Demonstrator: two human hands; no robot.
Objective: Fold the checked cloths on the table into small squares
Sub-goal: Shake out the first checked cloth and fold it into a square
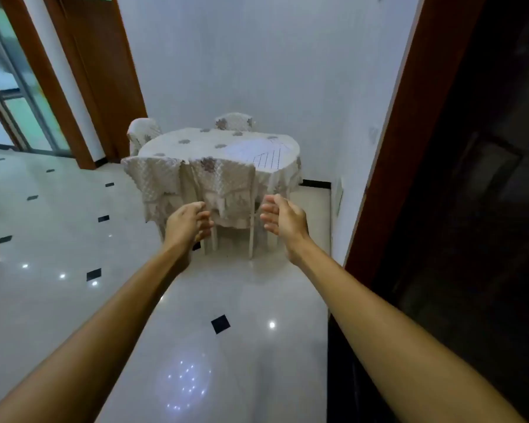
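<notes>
- Both hands hang out in the air, the left hand (187, 222) and the right hand (283, 219) with fingers loosely spread, holding nothing.
- Checked cloth (268, 158) lies flat on the right part of the desk (196, 141), well apart from them.
- Likely step: walk up beside the covered chair (223, 181), then pinch two neighbouring corners so the edges meet squarely.
- No container shows.

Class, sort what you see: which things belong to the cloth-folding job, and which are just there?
Job: checked cloth, table, left hand, right hand.
Just there: chairs, floor, dark door.
</notes>
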